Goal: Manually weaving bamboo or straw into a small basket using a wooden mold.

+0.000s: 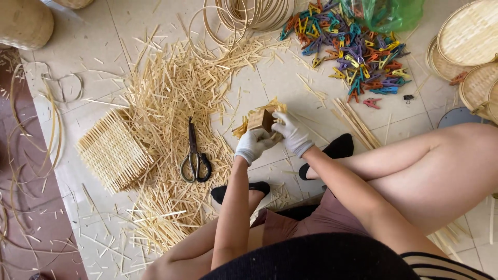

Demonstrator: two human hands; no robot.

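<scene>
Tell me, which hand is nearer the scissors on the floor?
Left. The left hand is just right of the scissors; the right hand is farther right, beyond it.

My left hand [252, 145] and right hand [293, 134] both on small woven piece [261, 119] above my feet, scissors [195, 155] left on strip pile [171, 98], woven mat [113, 151] further left, clothespins [353, 49] far right, hoops [249, 13] beside them.
</scene>
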